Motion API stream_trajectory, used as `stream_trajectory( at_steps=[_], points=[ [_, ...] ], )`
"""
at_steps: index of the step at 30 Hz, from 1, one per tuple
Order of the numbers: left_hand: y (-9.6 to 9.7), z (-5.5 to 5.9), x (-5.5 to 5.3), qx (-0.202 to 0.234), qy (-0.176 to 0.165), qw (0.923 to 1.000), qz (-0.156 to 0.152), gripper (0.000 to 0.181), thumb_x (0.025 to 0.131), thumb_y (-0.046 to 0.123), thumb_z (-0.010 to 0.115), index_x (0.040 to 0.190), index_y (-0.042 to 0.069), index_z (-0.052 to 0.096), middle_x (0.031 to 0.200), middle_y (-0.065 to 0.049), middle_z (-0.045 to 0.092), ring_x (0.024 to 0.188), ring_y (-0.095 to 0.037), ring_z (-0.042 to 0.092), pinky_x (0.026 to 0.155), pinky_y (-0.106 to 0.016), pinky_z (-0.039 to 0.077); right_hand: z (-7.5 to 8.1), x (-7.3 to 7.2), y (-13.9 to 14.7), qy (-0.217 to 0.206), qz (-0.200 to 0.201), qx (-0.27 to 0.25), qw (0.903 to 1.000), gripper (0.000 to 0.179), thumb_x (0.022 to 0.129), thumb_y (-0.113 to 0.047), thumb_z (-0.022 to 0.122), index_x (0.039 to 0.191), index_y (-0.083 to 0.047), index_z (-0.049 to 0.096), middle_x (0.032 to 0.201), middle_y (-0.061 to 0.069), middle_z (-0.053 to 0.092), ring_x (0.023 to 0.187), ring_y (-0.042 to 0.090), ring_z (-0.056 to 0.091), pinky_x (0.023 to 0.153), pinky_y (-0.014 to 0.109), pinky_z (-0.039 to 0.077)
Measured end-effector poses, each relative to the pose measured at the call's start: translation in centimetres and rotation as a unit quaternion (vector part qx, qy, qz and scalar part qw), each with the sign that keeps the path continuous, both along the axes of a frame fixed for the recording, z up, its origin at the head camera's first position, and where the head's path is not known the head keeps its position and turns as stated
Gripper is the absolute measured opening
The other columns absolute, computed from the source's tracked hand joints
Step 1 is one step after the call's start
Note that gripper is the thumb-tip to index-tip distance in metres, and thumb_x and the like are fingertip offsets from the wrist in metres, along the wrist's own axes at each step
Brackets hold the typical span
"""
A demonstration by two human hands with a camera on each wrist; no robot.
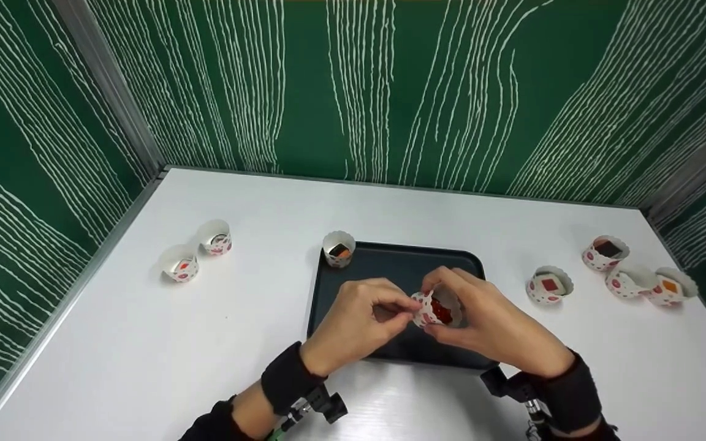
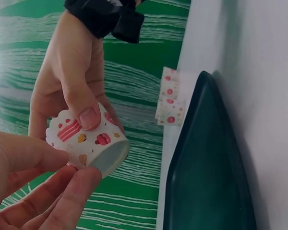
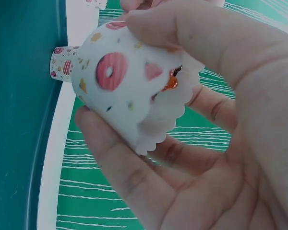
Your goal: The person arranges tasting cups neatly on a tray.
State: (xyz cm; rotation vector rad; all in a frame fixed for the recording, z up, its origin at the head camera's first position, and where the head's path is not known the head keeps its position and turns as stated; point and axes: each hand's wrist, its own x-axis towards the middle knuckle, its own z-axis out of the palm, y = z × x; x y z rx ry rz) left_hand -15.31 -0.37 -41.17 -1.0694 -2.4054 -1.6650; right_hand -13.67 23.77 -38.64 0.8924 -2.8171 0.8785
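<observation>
Over the dark tray (image 1: 390,263), my right hand (image 1: 488,312) holds a white paper baking cup (image 1: 425,309) with a scalloped rim and pink cake prints, tilted on its side. Something shiny and red (image 1: 442,312) is inside it; in the right wrist view an orange-red bit (image 3: 170,82) shows through the opening. The right thumb lies on one side of the cup (image 3: 129,96), fingers on the other. My left hand (image 1: 362,318) pinches the cup's wall between thumb and fingertips. In the left wrist view the left fingers (image 2: 72,196) touch the cup (image 2: 93,139) beside its base.
Another paper cup (image 1: 339,260) with a black-and-orange piece stands at the tray's back left corner. Two cups, one being the nearer cup (image 1: 182,269), stand at the left. Several more, including a cup (image 1: 543,291) with a dark red square, stand at the right. A green chalk-lined wall (image 1: 304,92) closes the back.
</observation>
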Motion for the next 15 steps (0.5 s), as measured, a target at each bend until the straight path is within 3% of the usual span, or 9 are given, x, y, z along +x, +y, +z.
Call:
stream_trajectory(
  at_steps=[6,15],
  points=[
    [-0.6,0.5,-0.2,-0.020,0.004,0.9997,-0.010,0.013,0.097,0.003,0.077,0.108,0.006,0.083,0.105,-0.009,0.079,0.090,-0.009,0.075,0.078,-0.020,0.062,0.0,-0.2,0.0,-0.014,-0.002,0.003,0.9999,0.043,0.090,-0.016,0.086,0.124,-0.024,0.061,0.103,-0.011,0.062,0.086,0.008,0.060,0.072,0.024,0.053],
    [-3.5,3.3,-0.9,-0.023,0.028,0.9984,0.044,0.011,0.098,0.008,0.076,0.107,0.010,0.082,0.104,-0.002,0.079,0.089,-0.011,0.075,0.074,-0.025,0.063,-0.3,-0.4,0.2,-0.026,-0.012,0.008,0.9996,0.046,0.090,-0.015,0.086,0.127,-0.025,0.060,0.106,-0.009,0.063,0.086,0.008,0.060,0.073,0.024,0.052]
  ],
)
